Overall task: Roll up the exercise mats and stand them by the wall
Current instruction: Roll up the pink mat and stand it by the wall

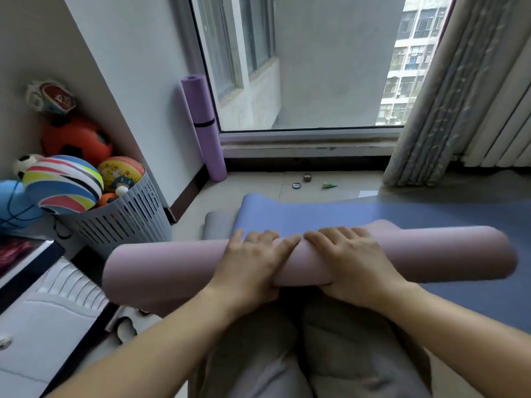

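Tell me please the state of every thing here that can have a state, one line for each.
pink-blue mat: partly rolled, the rest flat on the floor.
left hand: grips the roll, fingers curled over it.
right hand: grips the roll beside the left hand.
purple mat: rolled, strapped, upright against the wall.
basket: upright, full of balls.
curtain: gathered to one side.

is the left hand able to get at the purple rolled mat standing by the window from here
Probably not without shuffling forward: the left hand grips the half-rolled mat, and the purple rolled mat stands in the corner well beyond the unrolled stretch.
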`<state>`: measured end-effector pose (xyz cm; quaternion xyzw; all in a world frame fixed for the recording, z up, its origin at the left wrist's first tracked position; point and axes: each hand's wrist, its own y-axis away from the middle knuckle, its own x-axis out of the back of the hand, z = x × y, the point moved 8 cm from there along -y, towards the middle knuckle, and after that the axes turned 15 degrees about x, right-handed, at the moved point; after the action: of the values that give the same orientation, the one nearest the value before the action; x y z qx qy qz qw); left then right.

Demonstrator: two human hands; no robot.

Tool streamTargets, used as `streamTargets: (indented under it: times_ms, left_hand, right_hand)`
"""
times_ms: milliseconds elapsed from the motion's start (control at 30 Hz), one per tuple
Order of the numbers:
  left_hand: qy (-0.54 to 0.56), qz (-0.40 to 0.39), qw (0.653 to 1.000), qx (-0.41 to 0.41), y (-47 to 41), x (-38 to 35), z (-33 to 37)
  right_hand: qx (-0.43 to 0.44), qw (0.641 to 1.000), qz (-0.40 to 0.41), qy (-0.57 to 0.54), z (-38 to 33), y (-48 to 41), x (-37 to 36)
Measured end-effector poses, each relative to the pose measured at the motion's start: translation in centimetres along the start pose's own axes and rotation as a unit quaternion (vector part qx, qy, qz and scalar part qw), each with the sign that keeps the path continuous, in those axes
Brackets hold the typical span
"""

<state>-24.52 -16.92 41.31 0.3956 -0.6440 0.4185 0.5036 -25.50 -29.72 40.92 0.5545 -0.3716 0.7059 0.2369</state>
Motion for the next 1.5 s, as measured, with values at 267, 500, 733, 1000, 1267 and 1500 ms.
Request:
streamTargets:
  times_ms: [267, 500, 733, 1000, 1267, 1500]
  left_hand:
    - [-0.027, 0.261, 0.963, 0.056, -6.3, 12.0, -3.6]
    - [-0.021, 0.326, 0.943, 0.058, -4.5, 15.0, -3.8]
    - [0.021, 0.143, 0.989, 0.036, 1.1, 5.6, -1.3]
    - [-0.014, -0.098, 0.995, -0.006, 6.5, -1.5, 2.0]
    - [0.089, -0.186, 0.978, -0.023, 3.5, -2.8, 1.1]
    - [-0.066, -0.145, 0.987, 0.008, 3.6, -2.7, 2.6]
  right_hand:
    - [-0.014, 0.977, 0.182, 0.110, 4.8, -7.6, 11.6]
    - [0.006, 0.957, 0.258, 0.130, 4.1, -7.4, 14.2]
    - [0.051, 0.995, 0.075, 0.043, -0.2, -2.3, 5.8]
    - [0.033, 0.992, -0.101, -0.061, -4.2, 4.0, -1.1]
    - [0.030, 0.979, -0.178, -0.091, -4.2, 3.3, -0.7]
    - [0.030, 0.978, -0.193, -0.074, -3.0, 1.5, -2.7]
